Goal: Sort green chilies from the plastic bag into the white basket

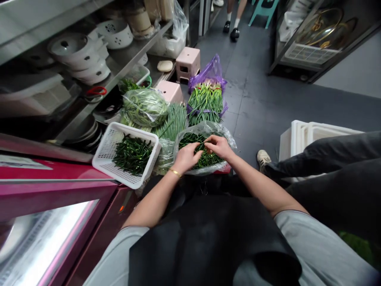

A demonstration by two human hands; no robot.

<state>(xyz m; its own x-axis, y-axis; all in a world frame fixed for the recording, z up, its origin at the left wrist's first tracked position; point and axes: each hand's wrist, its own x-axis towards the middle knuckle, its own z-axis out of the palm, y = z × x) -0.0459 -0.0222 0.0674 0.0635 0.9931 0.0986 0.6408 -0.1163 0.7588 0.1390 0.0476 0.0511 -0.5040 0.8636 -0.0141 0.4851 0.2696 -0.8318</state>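
Green chillies [208, 159] lie inside a clear plastic bag [228, 133], between its near and far edges. Left hand [186, 158]: thumb and forefinger slightly apart. Right hand [219, 147]: fingertips nearly closed. Any chilli between the fingers: cannot tell. Risk, judged: the limp near rim could fold under a wrist, spilling pods; a pod carried past the white basket's [135, 132] right edge could drop short.

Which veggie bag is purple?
The purple bag is straight ahead, around long green stalks. The open bag below the left hand and right hand is clear, and so is the puffy bag behind the white basket.
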